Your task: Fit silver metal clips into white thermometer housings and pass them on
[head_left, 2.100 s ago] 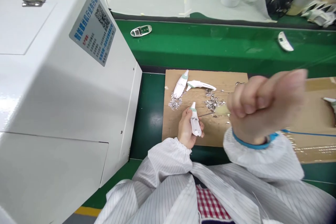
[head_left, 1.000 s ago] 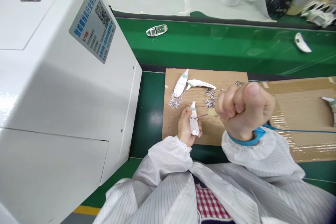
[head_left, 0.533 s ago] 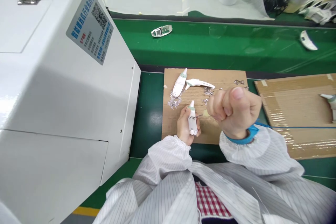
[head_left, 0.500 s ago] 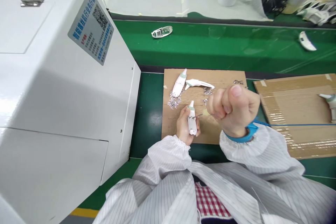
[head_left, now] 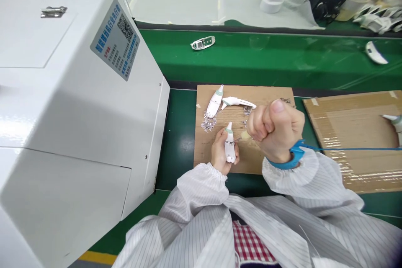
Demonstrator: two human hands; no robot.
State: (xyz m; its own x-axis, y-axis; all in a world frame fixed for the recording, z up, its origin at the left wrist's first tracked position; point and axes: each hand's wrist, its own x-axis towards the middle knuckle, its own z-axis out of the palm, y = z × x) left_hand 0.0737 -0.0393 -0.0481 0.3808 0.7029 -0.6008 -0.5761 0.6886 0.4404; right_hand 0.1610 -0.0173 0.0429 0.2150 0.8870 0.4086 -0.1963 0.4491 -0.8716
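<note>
My left hand [head_left: 220, 150] is closed around a white ear thermometer [head_left: 230, 150] with a pale green collar, its tip pointing away from me and a recess showing on its upper face. My right hand [head_left: 276, 127] is a fist just to the right, round a thin-shafted tool with a pale yellow handle [head_left: 245, 135]. The shaft reaches left to the thermometer's side; whether its tip touches is too small to tell. Beyond my hands, a second ear thermometer [head_left: 215, 104] and one lying on its side [head_left: 238, 101] rest on a cardboard sheet [head_left: 205, 150].
Small metal pieces [head_left: 208, 124] lie in piles on the cardboard. A big white machine [head_left: 94, 113] stands at left. A second cardboard sheet [head_left: 351, 134] is at right, crossed by a blue cord [head_left: 361, 149] from my wristband. An opened housing [head_left: 202, 43] lies on the green ledge.
The tool's shaft has drawn slightly right, and more of its yellow handle shows. My right fist has shifted a little left. The whole view has tilted slightly; the left hand keeps its hold.
</note>
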